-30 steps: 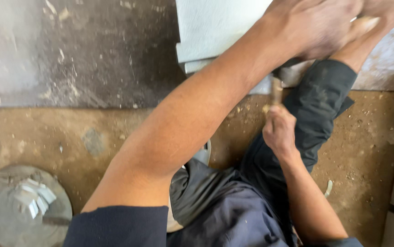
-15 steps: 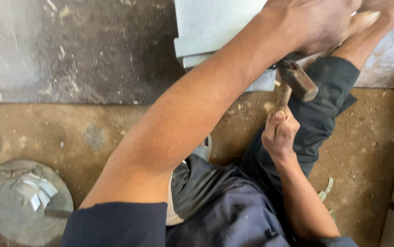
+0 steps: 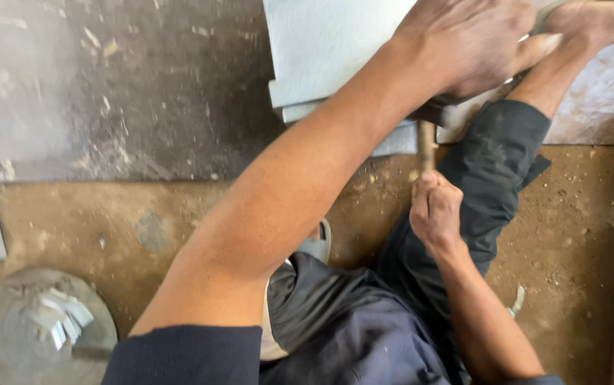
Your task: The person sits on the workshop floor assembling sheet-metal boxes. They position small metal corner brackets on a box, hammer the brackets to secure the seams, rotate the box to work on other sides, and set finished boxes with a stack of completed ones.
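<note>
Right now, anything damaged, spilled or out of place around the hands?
Pale chips and dust litter the dark stone slab and the dirt floor. The left hand presses on stacked grey tiles, whose edges are staggered rather than flush. The right hand grips a wooden hammer handle; its head is hidden. A bare foot sits close beside the tiles.

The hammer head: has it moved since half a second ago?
Yes. It has swung up, away from the dirt floor, and is now hidden behind the left hand; only the handle shows.
</note>
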